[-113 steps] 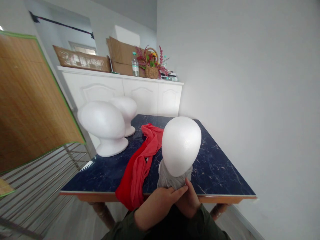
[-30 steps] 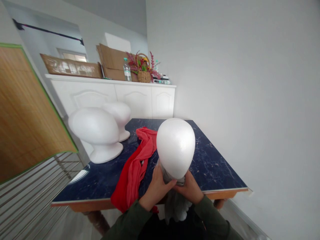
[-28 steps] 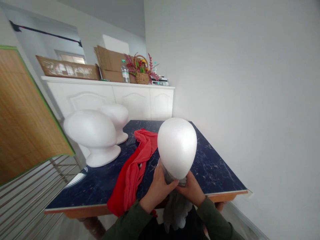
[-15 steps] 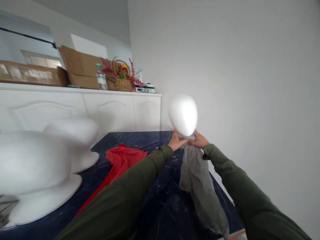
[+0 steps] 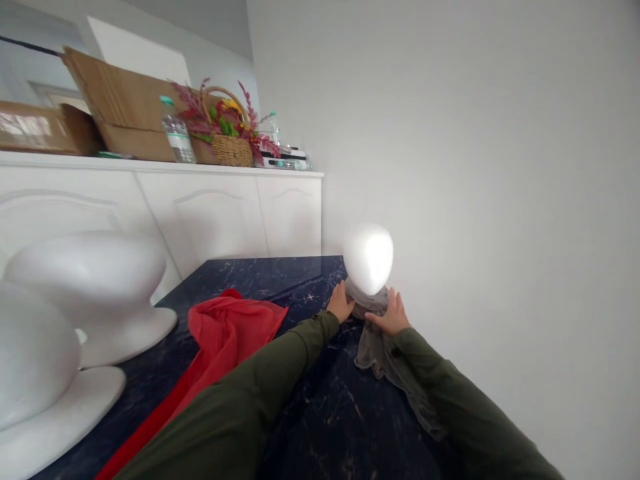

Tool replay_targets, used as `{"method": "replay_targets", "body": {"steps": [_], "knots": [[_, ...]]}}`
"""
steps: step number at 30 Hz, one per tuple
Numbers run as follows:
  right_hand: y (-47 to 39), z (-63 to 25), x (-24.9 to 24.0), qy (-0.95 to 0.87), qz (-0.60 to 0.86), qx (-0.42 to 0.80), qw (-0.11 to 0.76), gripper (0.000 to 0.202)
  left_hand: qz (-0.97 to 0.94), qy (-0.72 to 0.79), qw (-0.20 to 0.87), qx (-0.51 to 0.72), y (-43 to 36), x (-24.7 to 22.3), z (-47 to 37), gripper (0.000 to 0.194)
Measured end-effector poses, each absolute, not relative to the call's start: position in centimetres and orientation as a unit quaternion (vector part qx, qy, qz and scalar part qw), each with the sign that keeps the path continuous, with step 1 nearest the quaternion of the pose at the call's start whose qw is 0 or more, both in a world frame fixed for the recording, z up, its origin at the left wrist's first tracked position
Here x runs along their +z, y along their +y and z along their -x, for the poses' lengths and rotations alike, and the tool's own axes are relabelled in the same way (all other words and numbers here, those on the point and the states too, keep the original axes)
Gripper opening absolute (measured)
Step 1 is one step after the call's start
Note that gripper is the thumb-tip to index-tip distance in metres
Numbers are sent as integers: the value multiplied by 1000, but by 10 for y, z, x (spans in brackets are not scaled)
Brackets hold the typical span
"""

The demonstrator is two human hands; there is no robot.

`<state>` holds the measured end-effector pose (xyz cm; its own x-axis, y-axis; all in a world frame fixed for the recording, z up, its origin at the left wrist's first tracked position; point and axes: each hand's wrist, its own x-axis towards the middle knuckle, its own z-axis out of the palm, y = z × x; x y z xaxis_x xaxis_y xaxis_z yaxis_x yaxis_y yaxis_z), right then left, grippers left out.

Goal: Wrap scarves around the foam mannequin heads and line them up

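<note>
A white mannequin head (image 5: pixel 369 259) stands towards the far right of the dark blue marbled table (image 5: pixel 330 413). A thin grey scarf (image 5: pixel 373 350) is wrapped around its neck, and a loose end trails over the table towards me, partly behind my right sleeve. My left hand (image 5: pixel 341 303) is at the left side of the wrapped neck, fingers stretched along the scarf and thumb apart. On the other side, my right hand (image 5: pixel 391 317) rests against the scarf with fingers spread upward and the thumb pointing left across the cloth. The neck's base is hidden.
Two more white mannequin heads (image 5: pixel 85 280) stand at the left. A red scarf (image 5: pixel 225 333) lies between them and my left arm. Behind is a white cabinet (image 5: pixel 215 213) bearing cardboard boxes (image 5: pixel 125 100), a bottle (image 5: pixel 177 137) and a flower basket (image 5: pixel 233 150). A wall (image 5: pixel 475 167) borders the right side.
The mannequin head has come down with both hands. My fingers have loosened and spread around the neck. The scarf's hanging end has sunk onto the table. The camera view has shifted slightly.
</note>
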<state>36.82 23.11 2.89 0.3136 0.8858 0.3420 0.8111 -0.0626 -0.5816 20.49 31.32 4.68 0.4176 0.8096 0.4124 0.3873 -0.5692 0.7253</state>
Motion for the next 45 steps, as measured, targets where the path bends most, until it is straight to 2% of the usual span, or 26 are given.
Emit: {"method": "replay_targets", "body": {"steps": [3,5,8,10,12,15,17,20,23,25,27,29,30,32,34,38,39,41,45], "knots": [[197,-369,11,-604,747,33,277,114,-806,408,279,327,272,50,-175,67],[181,-384,7,-639,733,40,230,103,-823,399,294,278,230,55,-142,64],[170,-417,21,-652,729,34,205,89,-857,368,301,199,159,65,-76,51],[165,-430,35,-639,741,24,206,86,-883,374,241,148,116,70,-25,44],[154,-424,45,-627,749,6,214,82,-875,447,127,135,81,69,24,50],[121,-372,40,-663,703,-17,257,72,-794,597,-40,106,46,61,81,63],[90,-314,28,-719,629,13,297,65,-745,660,-82,55,33,56,103,52],[43,-218,11,-752,540,148,349,57,-732,672,-106,47,27,55,118,26],[18,-139,8,-677,517,349,390,47,-743,643,-122,138,28,62,116,26],[18,-102,15,-595,507,482,396,45,-757,618,-70,202,26,68,107,29],[29,-76,26,-511,472,609,382,57,-786,568,11,245,20,73,96,30],[45,-59,37,-436,424,691,391,62,-835,485,82,246,10,74,87,27],[53,-54,42,-400,406,713,409,58,-859,442,110,232,5,73,86,24],[67,-52,49,-360,405,697,470,45,-885,392,146,204,-3,67,90,28],[76,-61,52,-345,429,643,533,38,-876,411,154,200,-5,58,106,38],[67,-115,40,-300,479,513,646,50,-839,498,120,183,4,36,157,40],[59,-132,32,-279,520,437,679,54,-835,511,107,172,7,32,168,41],[42,-164,12,-246,582,343,695,62,-830,531,73,152,13,25,184,43],[12,-200,-24,-248,582,297,715,66,-821,555,-10,131,30,28,181,45]]}}
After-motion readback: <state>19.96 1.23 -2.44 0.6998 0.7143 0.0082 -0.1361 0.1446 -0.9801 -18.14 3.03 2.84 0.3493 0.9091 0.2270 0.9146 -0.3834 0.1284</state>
